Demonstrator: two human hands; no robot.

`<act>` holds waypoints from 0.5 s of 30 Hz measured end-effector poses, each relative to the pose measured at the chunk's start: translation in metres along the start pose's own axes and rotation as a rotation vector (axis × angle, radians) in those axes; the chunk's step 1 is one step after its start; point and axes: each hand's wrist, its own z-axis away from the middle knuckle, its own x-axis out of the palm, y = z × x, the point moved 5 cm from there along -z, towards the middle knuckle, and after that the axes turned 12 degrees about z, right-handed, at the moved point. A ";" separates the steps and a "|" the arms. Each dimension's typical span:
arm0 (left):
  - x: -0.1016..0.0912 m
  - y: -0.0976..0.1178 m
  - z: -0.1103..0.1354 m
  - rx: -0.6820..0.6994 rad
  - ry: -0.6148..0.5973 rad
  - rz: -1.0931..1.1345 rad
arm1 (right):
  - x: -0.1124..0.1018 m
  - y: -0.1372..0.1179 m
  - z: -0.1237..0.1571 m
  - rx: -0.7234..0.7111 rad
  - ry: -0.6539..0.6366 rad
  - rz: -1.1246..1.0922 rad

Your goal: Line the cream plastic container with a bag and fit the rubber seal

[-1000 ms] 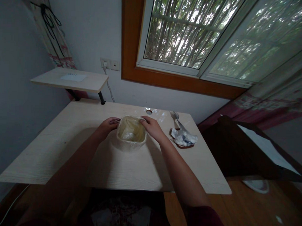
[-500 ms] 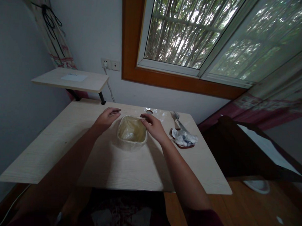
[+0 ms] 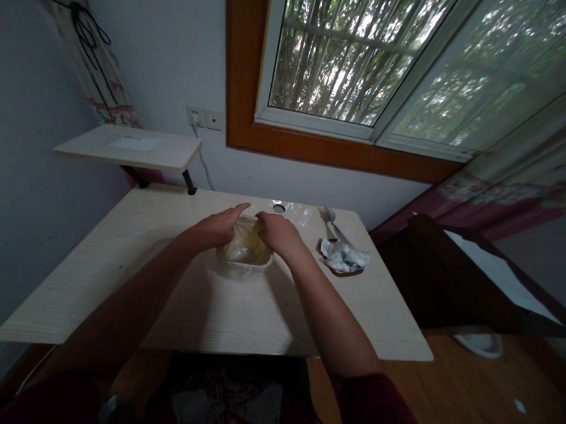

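Observation:
A small cream bin [image 3: 243,263] lined with a pale plastic bag stands in the middle of the light wooden desk [image 3: 121,274]. My left hand [image 3: 219,228] lies over the bin's far left rim with its fingers stretched toward the middle. My right hand [image 3: 275,230] is over the far right rim, fingers curled down onto the bag's edge. The two hands nearly meet above the bin's back edge. What the right fingers grip is hidden.
A crumpled white wrapper on a dark tray [image 3: 344,259] lies to the right of the bin, with a utensil [image 3: 329,219] behind it. A raised shelf [image 3: 126,147] sits at the back left. A dark piece of furniture [image 3: 449,275] stands right of the desk.
Both hands moved inward from the bin's outer sides and now meet over its far rim. The view shifted slightly.

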 end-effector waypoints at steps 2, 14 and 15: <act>-0.004 0.000 0.001 -0.039 0.002 0.032 | 0.000 0.001 0.001 0.025 -0.012 0.034; -0.015 -0.003 0.011 0.018 0.147 0.139 | -0.011 0.011 0.009 0.105 0.104 0.020; -0.016 0.000 0.013 0.048 0.186 0.108 | -0.012 0.013 0.010 0.113 0.132 0.009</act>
